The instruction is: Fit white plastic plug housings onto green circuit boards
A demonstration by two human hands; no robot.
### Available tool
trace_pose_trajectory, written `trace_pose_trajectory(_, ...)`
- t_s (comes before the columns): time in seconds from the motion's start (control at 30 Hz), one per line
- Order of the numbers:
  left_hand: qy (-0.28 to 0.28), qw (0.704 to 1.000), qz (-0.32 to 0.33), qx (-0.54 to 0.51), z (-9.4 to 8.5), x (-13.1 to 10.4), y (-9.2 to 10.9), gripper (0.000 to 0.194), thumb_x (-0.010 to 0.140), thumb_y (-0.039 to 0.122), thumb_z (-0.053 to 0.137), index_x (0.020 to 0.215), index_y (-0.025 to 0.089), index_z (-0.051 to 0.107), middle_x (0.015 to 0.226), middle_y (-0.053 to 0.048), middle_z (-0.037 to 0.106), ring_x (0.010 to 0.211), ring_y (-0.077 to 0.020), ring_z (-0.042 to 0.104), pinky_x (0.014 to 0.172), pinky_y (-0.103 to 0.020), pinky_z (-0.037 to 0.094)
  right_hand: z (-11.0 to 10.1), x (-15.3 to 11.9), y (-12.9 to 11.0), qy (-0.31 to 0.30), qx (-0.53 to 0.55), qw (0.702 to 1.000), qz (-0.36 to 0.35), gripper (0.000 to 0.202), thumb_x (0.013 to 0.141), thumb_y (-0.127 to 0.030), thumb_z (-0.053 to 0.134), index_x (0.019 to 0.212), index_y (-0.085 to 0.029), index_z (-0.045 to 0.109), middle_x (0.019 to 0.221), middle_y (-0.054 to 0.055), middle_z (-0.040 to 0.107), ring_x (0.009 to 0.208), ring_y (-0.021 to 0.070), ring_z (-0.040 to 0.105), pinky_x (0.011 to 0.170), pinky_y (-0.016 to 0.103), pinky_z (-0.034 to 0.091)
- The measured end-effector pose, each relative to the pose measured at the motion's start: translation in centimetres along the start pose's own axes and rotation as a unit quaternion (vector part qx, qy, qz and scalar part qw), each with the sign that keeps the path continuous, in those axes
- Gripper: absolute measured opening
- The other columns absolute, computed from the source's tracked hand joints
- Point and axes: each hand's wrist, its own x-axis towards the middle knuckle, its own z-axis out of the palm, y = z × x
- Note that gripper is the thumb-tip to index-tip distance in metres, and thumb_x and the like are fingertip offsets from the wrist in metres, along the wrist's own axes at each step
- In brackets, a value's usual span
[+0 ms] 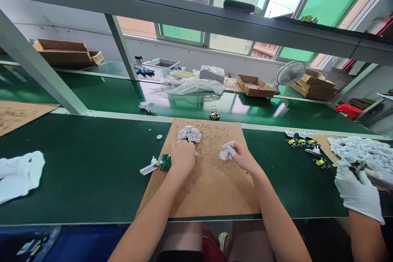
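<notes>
My left hand (183,156) is closed over the middle left of the brown board, its fingers curled down. A green circuit board (165,162) sticks out from its left side, and thin metal prongs (197,154) show at its right. Against the circuit board lies a white plastic casing (149,168). Just beyond this hand is a heap of small white caps (189,134). My right hand (241,155), with white covers on its fingertips, bends its fingers onto a smaller cluster of white caps (225,155). Its fingertips partly hide what they pinch.
A brown board (215,196) lies under both hands. One circuit assembly (214,115) sits beyond it. At right, a co-worker's gloved hand (357,188) holds a part near several assemblies (302,143) and a large white heap (362,149). A white glove (21,174) lies left.
</notes>
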Motion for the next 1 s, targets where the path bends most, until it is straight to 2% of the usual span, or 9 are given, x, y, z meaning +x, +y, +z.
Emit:
trace_pose_trajectory(0.1,0.026,0.999,0.026,-0.038,0.5,0.5,0.3,0.027,0.086,0.007,0.043,0.095,0.012,0.068,0.106,-0.020,0.069,0.108,-0.0330,0.063,0.094,-0.044,0.042,-0.1,0.0,-0.1,0.044,0.016,0.999,0.001,0.023,0.090,-0.038,0.049,0.092,-0.019,0.063,0.081,0.007,0.072,0.072,0.0188,0.069,0.068,0.032,0.055)
trace_pose_trajectory(0.2,0.049,0.958,0.029,-0.280,1.4,1.2,0.8,0.013,0.084,0.015,0.053,0.093,0.015,0.063,0.105,-0.015,0.066,0.101,-0.0300,0.061,0.092,-0.044,0.047,-0.1,0.1,-0.1,0.086,0.010,0.996,-0.014,0.016,0.080,-0.035,0.063,0.088,-0.021,0.063,0.094,0.007,0.069,0.078,0.0182,0.066,0.077,0.035,0.054)
trace_pose_trajectory(0.27,0.019,0.855,-0.010,-0.519,2.1,1.6,1.5,0.010,0.084,0.022,0.060,0.093,0.018,0.061,0.102,-0.010,0.066,0.096,-0.0255,0.062,0.089,-0.042,0.051,0.1,0.0,0.1,0.101,0.003,0.995,-0.023,0.014,0.074,-0.031,0.067,0.083,-0.021,0.063,0.094,0.006,0.065,0.076,0.0174,0.061,0.076,0.035,0.051)
trace_pose_trajectory(0.37,-0.071,0.629,-0.079,-0.770,2.4,1.8,2.6,0.020,0.085,0.031,0.065,0.102,0.023,0.059,0.101,-0.004,0.066,0.091,-0.0197,0.066,0.084,-0.038,0.058,0.4,-0.1,0.4,0.095,0.005,0.995,-0.026,0.012,0.074,-0.029,0.066,0.083,-0.021,0.062,0.080,0.001,0.061,0.068,0.0163,0.056,0.068,0.033,0.048)
trace_pose_trajectory(0.47,-0.121,0.508,-0.115,-0.845,2.1,1.7,3.1,0.028,0.084,0.030,0.069,0.109,0.025,0.057,0.101,-0.002,0.066,0.091,-0.0178,0.069,0.084,-0.038,0.062,0.6,-0.1,0.5,0.072,0.033,0.997,-0.025,0.018,0.080,-0.034,0.062,0.092,-0.021,0.064,0.069,-0.002,0.059,0.061,0.0152,0.054,0.062,0.032,0.047)
trace_pose_trajectory(0.63,-0.145,0.456,-0.088,-0.874,2.1,1.4,2.8,0.021,0.079,0.019,0.072,0.093,0.019,0.056,0.103,-0.004,0.069,0.097,-0.0196,0.070,0.094,-0.042,0.060,0.7,-0.3,-0.7,0.050,0.129,0.989,-0.056,0.031,0.082,-0.048,0.064,0.097,-0.021,0.067,0.091,0.005,0.069,0.082,0.0185,0.066,0.074,0.034,0.056)
trace_pose_trajectory(0.77,-0.160,0.435,-0.009,-0.886,3.0,1.3,2.4,0.038,0.060,-0.001,0.071,0.091,0.018,0.060,0.101,-0.001,0.072,0.103,-0.0202,0.069,0.108,-0.045,0.050,1.3,-0.9,-2.1,0.087,0.223,0.964,-0.119,0.027,0.085,-0.048,0.068,0.099,-0.025,0.072,0.104,0.006,0.069,0.090,0.0189,0.067,0.079,0.034,0.057)
trace_pose_trajectory(0.9,-0.167,0.436,0.018,-0.884,3.3,1.1,2.5,0.035,0.064,0.003,0.073,0.094,0.018,0.064,0.104,-0.003,0.073,0.108,-0.0238,0.068,0.108,-0.050,0.049,2.1,-1.6,-2.6,0.181,0.131,0.962,-0.158,0.019,0.087,-0.036,0.068,0.104,-0.025,0.069,0.097,0.005,0.072,0.081,0.0178,0.065,0.071,0.033,0.055)
trace_pose_trajectory(1.0,-0.193,0.437,0.009,-0.878,3.2,0.9,2.9,0.030,0.073,0.015,0.076,0.102,0.018,0.067,0.112,-0.008,0.073,0.113,-0.0277,0.067,0.103,-0.050,0.053,2.3,-2.0,-2.6,0.193,0.014,0.952,-0.236,0.010,0.089,-0.025,0.064,0.099,-0.025,0.068,0.095,0.005,0.073,0.084,0.0196,0.065,0.072,0.034,0.053)
